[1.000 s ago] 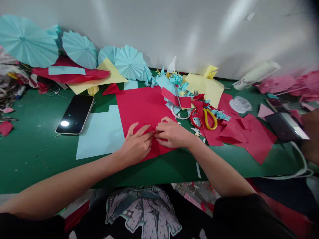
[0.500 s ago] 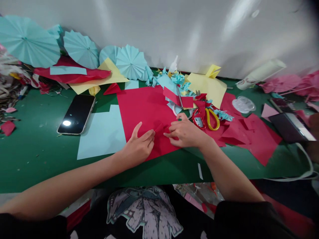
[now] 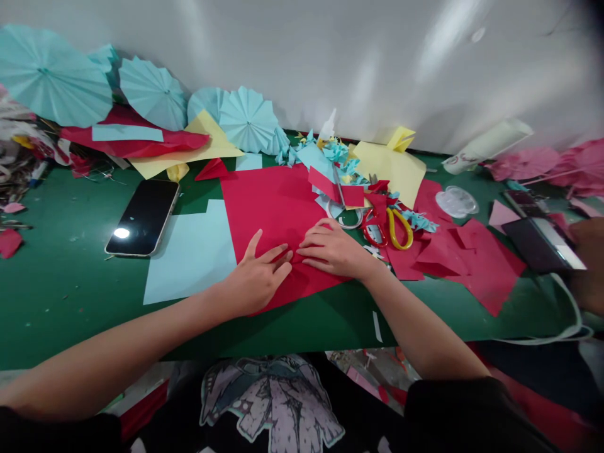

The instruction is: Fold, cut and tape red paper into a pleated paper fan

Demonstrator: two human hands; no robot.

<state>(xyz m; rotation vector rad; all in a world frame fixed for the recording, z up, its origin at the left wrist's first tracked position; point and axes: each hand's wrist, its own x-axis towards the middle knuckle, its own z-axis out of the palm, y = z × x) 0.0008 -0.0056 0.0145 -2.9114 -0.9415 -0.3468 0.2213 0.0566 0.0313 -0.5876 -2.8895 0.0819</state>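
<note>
A large red paper sheet lies on the green table in front of me. My left hand rests on its lower part, thumb pointing up and fingers spread. My right hand lies almost flat on the same sheet, fingers stretched toward the left. The fingertips of both hands nearly meet. Any small red piece beneath them blends with the sheet, so I cannot make it out. Just beyond my right hand are red-handled scissors and yellow-handled scissors.
A phone and light blue paper lie to the left. Pleated blue paper rounds lean against the wall. Paper scraps and a white glue bottle stand behind; red paper pieces lie right. Another person's hand shows at the right edge.
My right hand has flattened from curled fingers onto the red sheet and shifted slightly left. My left fingers have spread. The small folded red piece seen between the hands is now covered.
</note>
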